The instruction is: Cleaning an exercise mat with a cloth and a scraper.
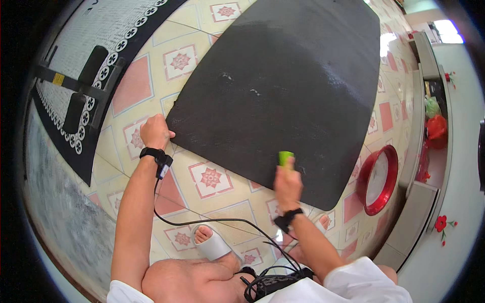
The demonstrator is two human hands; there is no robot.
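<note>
A large dark grey mat [273,102] lies spread on the tiled floor before me, with small whitish wet or foamy patches on its surface. At its near left corner, my left hand [156,131] is closed on the mat's edge. My right hand [288,185] grips a bright green object [285,156], possibly a brush, over the near right part of the mat. Its underside is hidden, so I cannot tell whether it touches the mat.
A red basin [380,180] holding whitish liquid stands right of the mat. Beyond it runs a low cabinet [413,212] with bags on an open shelf. To the left are a patterned black-and-white mat [125,44] and a padded metal frame [77,89]. A black cable [212,220] loops above my slippers.
</note>
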